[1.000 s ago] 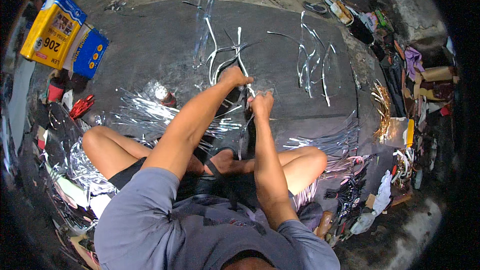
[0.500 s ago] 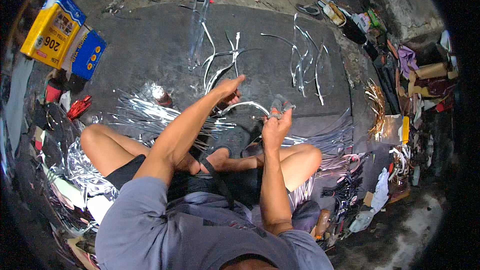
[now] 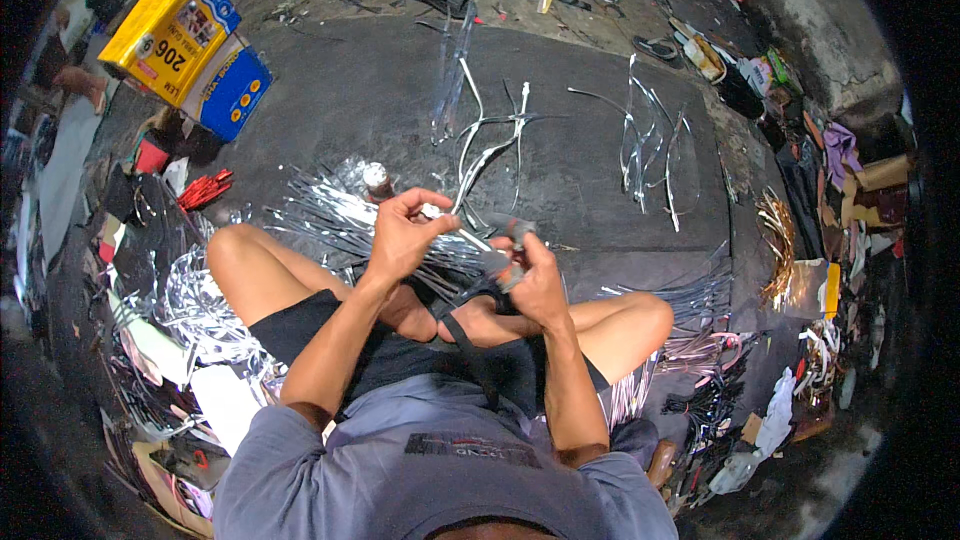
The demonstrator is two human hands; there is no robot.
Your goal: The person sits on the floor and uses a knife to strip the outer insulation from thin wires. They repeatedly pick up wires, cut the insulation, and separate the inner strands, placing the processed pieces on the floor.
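Left hand (image 3: 403, 241) drew back, pale strip (image 3: 475, 239) seemingly in its grip.

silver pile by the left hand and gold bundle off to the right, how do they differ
Colour: the silver pile is bright silvery white, while the gold bundle is coppery gold.
Spread: the silver pile fans out widely, whereas the gold bundle looks narrower.
Direction: the silver pile's strips run mostly sideways; the gold bundle's run mostly away from the person.
Both are groups of thin, shiny strips.
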